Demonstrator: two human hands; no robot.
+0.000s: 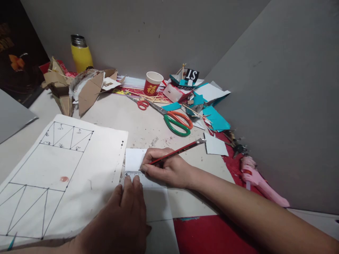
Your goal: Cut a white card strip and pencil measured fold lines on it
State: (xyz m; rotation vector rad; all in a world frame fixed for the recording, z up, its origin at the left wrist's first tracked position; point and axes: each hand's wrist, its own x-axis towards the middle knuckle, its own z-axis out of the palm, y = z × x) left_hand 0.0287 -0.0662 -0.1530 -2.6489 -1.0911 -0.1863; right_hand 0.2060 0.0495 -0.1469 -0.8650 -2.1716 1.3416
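A red and black pencil (178, 152) is pinched in my right hand (166, 169), its tip down at a clear ruler's edge. The ruler (135, 173) lies across a white piece of card (134, 157). My left hand (119, 215) presses the ruler from the near side, fingers stretched out and fingertips on it. Part of the ruler is hidden under both hands. To the left lies a large white sheet (106, 151) with black-drawn rectangles split into triangles, some marked with numbers. More white card with faint lines extends below the ruler.
Beyond my hands lie scissors with green and orange handles (178, 123) and small red-handled scissors (143, 104). Behind are a paper cup (153, 83), thin wooden sticks (159, 98), a yellow bottle (81, 54), cardboard scraps (91, 91) and blue offcuts (217, 118). A pink glue gun (261, 180) lies right.
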